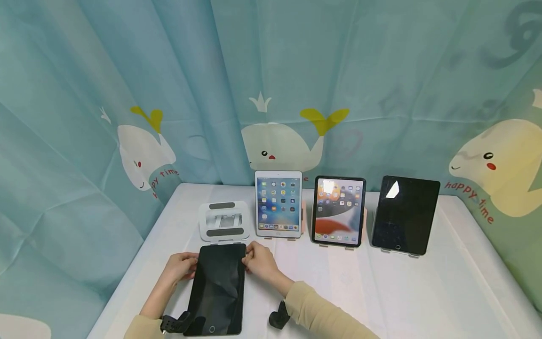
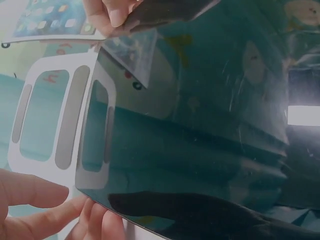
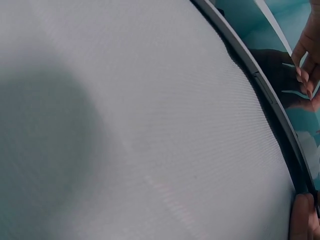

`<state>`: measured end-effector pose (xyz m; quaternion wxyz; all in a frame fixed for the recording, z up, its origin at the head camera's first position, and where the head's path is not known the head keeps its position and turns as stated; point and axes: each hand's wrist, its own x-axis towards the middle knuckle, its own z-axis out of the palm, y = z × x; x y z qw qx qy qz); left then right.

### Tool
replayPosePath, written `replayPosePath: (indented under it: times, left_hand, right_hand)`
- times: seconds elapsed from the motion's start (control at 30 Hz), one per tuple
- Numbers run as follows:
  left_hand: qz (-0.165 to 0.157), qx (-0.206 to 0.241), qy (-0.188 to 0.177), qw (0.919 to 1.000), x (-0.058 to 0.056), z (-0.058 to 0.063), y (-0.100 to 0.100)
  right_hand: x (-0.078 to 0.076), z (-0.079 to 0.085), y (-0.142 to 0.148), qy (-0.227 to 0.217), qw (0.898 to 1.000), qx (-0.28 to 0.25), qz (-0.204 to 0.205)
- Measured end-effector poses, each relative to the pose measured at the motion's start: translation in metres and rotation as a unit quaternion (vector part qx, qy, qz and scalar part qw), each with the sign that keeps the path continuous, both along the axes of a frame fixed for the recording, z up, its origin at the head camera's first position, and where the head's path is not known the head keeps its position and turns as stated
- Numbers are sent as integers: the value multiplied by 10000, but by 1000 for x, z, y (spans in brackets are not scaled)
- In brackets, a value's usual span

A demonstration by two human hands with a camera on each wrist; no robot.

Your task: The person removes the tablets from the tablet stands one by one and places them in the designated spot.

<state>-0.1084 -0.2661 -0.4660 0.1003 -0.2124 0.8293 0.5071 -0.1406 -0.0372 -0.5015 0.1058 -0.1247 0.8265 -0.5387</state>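
A black tablet (image 1: pixel 218 292) with a dark, glossy screen lies in front of the person, its top edge beside a white folding stand (image 1: pixel 224 216). My left hand (image 1: pixel 180 267) holds the tablet's upper left edge; in the left wrist view several fingertips (image 2: pixel 102 220) tuck against its corner. At the upper right edge, my right hand (image 1: pixel 259 260) grips the tablet between thumb and fingers. The right wrist view shows the tablet's grey side edge (image 3: pixel 265 85) with a few right fingertips (image 3: pixel 301 215) at the lower corner. Parts of both hands are hidden beneath the tablet.
To the right, a white tablet (image 1: pixel 278 202), a black-rimmed lit tablet (image 1: pixel 338 209) and a dark-screened tablet (image 1: pixel 405 214) lean on stands. A white cloth covers the table (image 1: pixel 351 292). Behind it hangs a blue-green curtain (image 1: pixel 288 56) printed with whales.
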Motion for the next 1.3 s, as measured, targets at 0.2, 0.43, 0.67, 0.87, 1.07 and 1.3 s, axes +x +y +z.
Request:
replayPosePath:
  times: [0.2, 0.43, 0.67, 0.87, 1.07, 1.3]
  left_hand:
    - [45, -16, 3, 10000, 1, -2, 0]
    - [9, 4, 57, 10000, 3, -1, 3]
    - [-11, -67, 72, 10000, 2, -2, 5]
    - [-90, -259, 51, 9996, 4, 1, 7]
    - [-262, -537, -10, 9982, 3, 3, 8]
    - [-376, -693, 77, 9969, 4, 6, 9]
  right_hand:
    - [2, 0, -1, 364, 9981, 500, -78]
    - [4, 1, -3, 507, 9945, 890, -220]
    - [4, 3, -4, 681, 9916, 1050, -313]
    - [4, 1, -5, 714, 9904, 1135, -330]
    - [4, 0, -4, 765, 9903, 1125, -277]
    - [2, 4, -1, 580, 9944, 877, -52]
